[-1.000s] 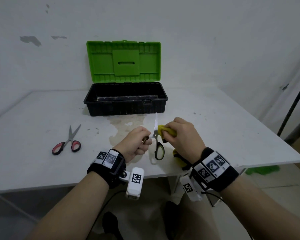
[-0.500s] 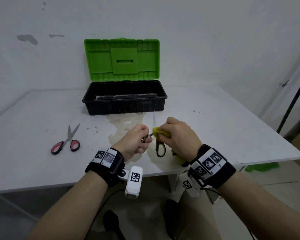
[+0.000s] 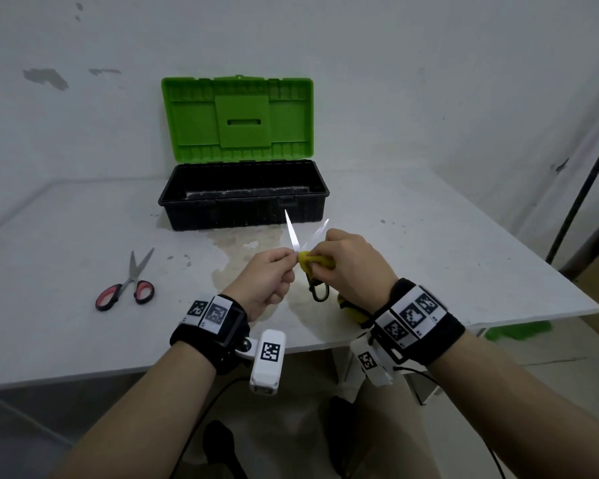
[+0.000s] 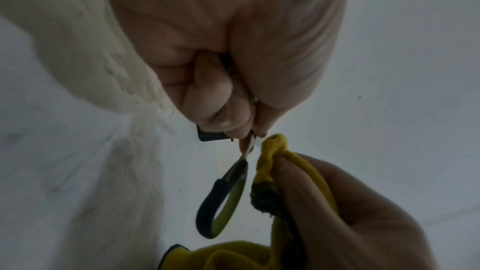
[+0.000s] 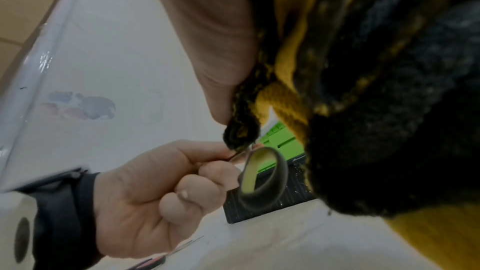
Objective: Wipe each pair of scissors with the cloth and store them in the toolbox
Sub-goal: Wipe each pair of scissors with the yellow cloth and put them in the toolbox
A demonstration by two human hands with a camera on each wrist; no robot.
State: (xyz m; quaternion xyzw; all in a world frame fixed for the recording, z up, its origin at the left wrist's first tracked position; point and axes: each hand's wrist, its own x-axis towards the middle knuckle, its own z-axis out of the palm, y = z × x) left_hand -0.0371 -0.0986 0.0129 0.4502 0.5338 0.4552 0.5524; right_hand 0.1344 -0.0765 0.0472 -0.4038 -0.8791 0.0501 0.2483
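Note:
A pair of scissors with black and green handles (image 3: pixel 320 292) is held above the table's front, its two blades (image 3: pixel 291 233) spread in a V that points at the toolbox. My left hand (image 3: pixel 287 262) grips one handle in its fist and pinches near the pivot (image 4: pixel 249 145). My right hand (image 3: pixel 346 264) pinches the yellow cloth (image 3: pixel 313 261) against the blade base; more of the cloth (image 5: pixel 363 110) bunches in the palm. The free handle loop (image 4: pixel 221 202) hangs below. A second pair, red-handled scissors (image 3: pixel 128 285), lies flat on the table to the left.
The black toolbox (image 3: pixel 242 216) stands open at the back of the white table (image 3: pixel 429 264), green lid (image 3: pixel 237 119) upright against the wall. A dried stain (image 3: pixel 236 250) marks the table in front of it. A dark pole (image 3: pixel 581 188) leans at the right.
The scissors' blades have swung apart from one upright line into a V. Both hands stay on the scissors and the cloth, which has shifted slightly toward the pivot.

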